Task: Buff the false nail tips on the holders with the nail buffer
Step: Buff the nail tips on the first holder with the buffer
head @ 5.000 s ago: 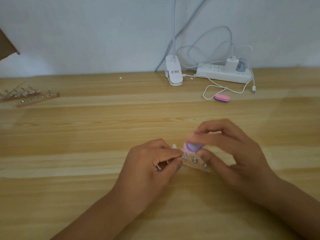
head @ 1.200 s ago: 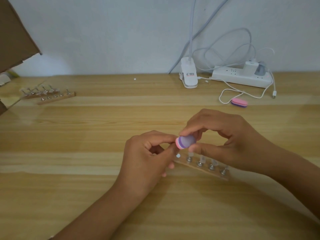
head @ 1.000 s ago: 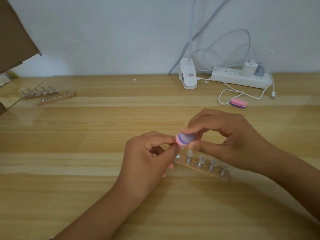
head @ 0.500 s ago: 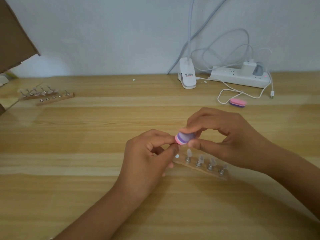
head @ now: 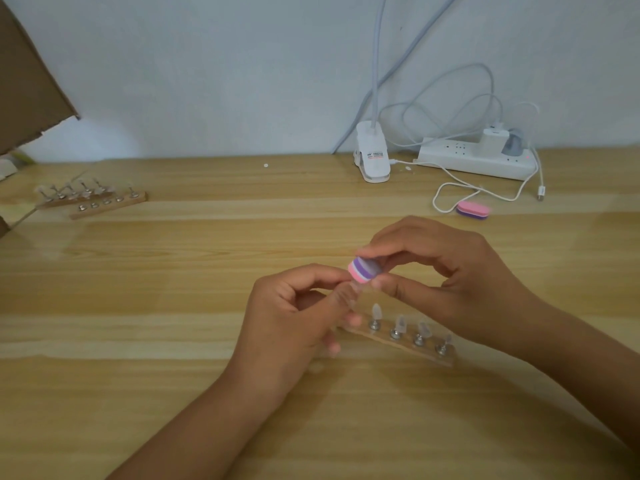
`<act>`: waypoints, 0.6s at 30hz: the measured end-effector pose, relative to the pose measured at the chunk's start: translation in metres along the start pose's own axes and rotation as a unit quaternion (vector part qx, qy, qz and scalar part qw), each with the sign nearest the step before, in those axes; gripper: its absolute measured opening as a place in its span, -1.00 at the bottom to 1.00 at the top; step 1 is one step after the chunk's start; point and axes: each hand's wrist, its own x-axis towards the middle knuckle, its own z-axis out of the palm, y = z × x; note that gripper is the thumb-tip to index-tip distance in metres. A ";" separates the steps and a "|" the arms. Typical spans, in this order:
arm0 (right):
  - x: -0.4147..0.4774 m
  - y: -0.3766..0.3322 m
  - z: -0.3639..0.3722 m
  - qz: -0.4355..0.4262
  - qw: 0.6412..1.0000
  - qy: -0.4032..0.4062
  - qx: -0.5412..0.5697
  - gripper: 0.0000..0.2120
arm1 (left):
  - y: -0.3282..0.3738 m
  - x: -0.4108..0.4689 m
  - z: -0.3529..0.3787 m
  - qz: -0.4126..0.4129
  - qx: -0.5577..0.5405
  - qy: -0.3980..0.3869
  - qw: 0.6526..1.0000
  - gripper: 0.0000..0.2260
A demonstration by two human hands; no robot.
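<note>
My right hand (head: pixel 446 278) pinches a pink and purple nail buffer (head: pixel 363 270) between thumb and fingers, just above the table. My left hand (head: pixel 294 317) pinches a small holder with a clear nail tip (head: pixel 358 289), lifted up against the underside of the buffer. Below both hands lies a wooden strip (head: pixel 398 344) on the table, carrying several upright metal holders with clear nail tips (head: pixel 376 311). My left fingers hide the strip's left end.
Two more wooden holder strips (head: pixel 104 204) lie at the far left. A second pink and purple buffer (head: pixel 472 210) sits at the back right beside white cables, a power strip (head: pixel 474 161) and a lamp clip (head: pixel 372 161). A cardboard flap (head: pixel 27 84) hangs at top left.
Both hands have stayed over the strip with the buffer held against the lifted nail tip. The buffer has shifted slightly, turning more of its pink face toward me.
</note>
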 end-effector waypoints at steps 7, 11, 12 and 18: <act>-0.001 -0.005 0.005 -0.027 0.999 0.015 -0.016 -0.73 | 0.002 0.000 -0.001 0.020 -0.007 0.000 1.000 -0.87; -0.002 -0.004 0.005 -0.003 1.000 0.017 -0.023 -0.73 | 0.000 0.000 -0.001 0.014 0.010 0.005 1.000 -0.91; -0.003 -0.005 0.007 -0.003 0.999 0.018 -0.030 -0.74 | 0.000 -0.001 -0.002 0.010 0.020 0.008 1.000 -0.91; -0.002 -0.007 0.005 -0.019 0.997 0.005 -0.072 -0.73 | -0.001 0.000 -0.003 0.018 0.039 0.017 0.999 -0.89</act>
